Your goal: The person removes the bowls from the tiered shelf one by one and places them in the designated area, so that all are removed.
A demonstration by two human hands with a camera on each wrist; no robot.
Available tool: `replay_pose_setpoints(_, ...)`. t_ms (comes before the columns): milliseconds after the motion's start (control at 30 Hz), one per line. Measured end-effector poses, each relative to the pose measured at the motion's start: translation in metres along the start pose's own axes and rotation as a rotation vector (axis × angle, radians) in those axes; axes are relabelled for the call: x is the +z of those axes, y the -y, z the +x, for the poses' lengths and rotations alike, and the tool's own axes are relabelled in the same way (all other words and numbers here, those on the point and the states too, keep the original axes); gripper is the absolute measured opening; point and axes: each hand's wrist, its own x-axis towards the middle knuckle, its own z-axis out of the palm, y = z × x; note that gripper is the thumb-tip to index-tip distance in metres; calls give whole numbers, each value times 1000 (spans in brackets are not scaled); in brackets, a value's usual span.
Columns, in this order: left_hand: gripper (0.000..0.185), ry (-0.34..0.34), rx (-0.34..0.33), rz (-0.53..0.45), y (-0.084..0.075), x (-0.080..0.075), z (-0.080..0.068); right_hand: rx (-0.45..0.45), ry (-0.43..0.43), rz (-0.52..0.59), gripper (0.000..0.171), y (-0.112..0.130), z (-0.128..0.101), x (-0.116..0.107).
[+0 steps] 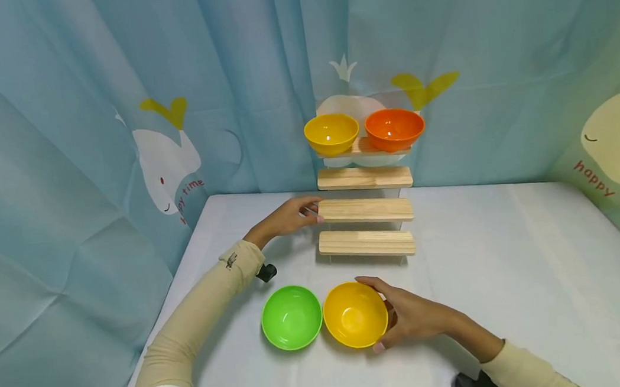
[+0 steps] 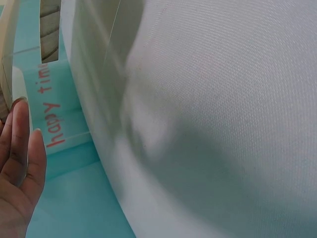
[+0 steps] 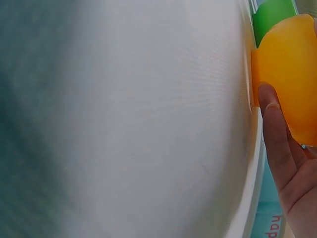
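Note:
In the head view, my right hand [image 1: 410, 314] grips a yellow bowl [image 1: 355, 315] from its right side, thumb near the front and fingers along the far rim. The right wrist view shows its fingers against the bowl's outer wall [image 3: 292, 74]. Just left of that bowl, rims almost meeting, sits a green bowl [image 1: 292, 317]. My left hand [image 1: 290, 216] holds the left end of a wooden step on a four-step stand [image 1: 364, 210], thumb at the front edge. Part of this hand [image 2: 20, 168] shows beside the wood in the left wrist view.
On the stand's top step are another yellow bowl [image 1: 331, 134] and an orange bowl [image 1: 394, 129], side by side. A white cloth covers the table [image 1: 506, 264]. Light blue printed curtains [image 1: 261, 90] hang behind and along the sides.

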Motion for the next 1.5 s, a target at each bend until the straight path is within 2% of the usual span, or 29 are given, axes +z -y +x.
replay_pose_setpoints(133,58,2,1,8,-2,0,0,-4,16,13,108,0,-1,-3)
replay_pose_setpoints(367,61,13,2,12,-4,-14,-9,-17,8,38,106,5,9,3)
replay_pose_setpoints(567,60,-3,28,-42,-5,6,4,53,7,22,104,7,-12,-7)
replay_pose_setpoints(800,62,-27,78,-74,-13,22,18,68,13,-14,106,8,-31,-22)
replay_pose_setpoints(1067,63,-15,53,-101,-18,30,24,78,14,-35,106,11,-42,-29)
replay_pose_setpoints(1267,61,-17,26,-112,-20,33,25,57,-12,-120,95,14,-45,-41)
replay_pose_setpoints(1500,61,-21,49,-115,-17,30,21,-6,-76,-169,84,23,-47,-64)
